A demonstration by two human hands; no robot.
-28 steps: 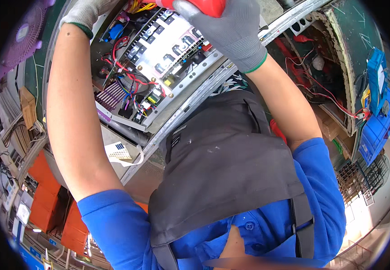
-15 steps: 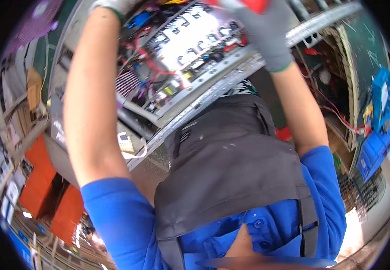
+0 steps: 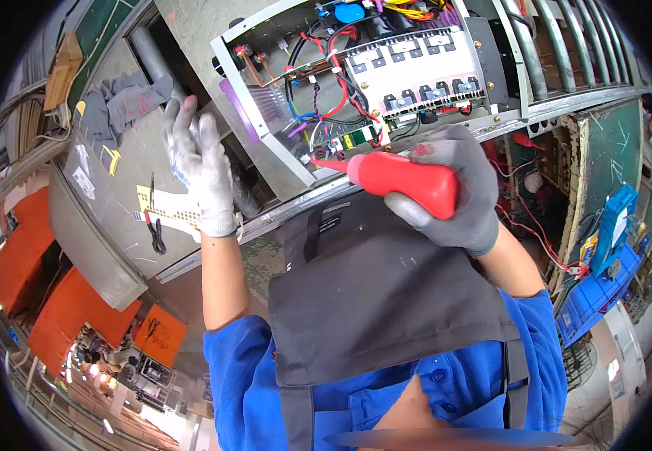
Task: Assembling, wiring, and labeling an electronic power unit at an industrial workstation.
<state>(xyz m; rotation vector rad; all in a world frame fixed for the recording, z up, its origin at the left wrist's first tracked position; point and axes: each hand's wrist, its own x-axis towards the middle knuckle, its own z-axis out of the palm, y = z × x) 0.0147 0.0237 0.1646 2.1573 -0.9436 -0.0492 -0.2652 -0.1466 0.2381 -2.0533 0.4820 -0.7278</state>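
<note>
In a grey-gloved grip, my right hand point(image 3: 457, 188) holds a red squeeze bottle point(image 3: 409, 182) tilted sideways. Its thin nozzle points left, at the near left corner of an open metal chassis point(image 3: 285, 154). Inside the chassis are a circuit board with red and black wires point(image 3: 339, 75) and a bright heatsink plate point(image 3: 409, 74) carrying rows of black components. To the left of the chassis, my left hand point(image 3: 200, 169) wears a whitish glove and is raised with fingers apart, holding nothing. A yellow dotted label sheet point(image 3: 172, 207) and black-handled pliers point(image 3: 154, 231) lie beside it.
A grey cloth point(image 3: 127, 105) lies on the bench at the left. Metal bars point(image 3: 559, 45) run along the far right. A blue bin point(image 3: 600, 282) and a wired open cabinet point(image 3: 529, 180) stand at the right. Orange panels point(image 3: 78, 316) are at the lower left.
Both hands have come back nearer to my body from the far side of the chassis. The red bottle now shows whole, its nozzle over the chassis's near left corner. The view has shifted too.
</note>
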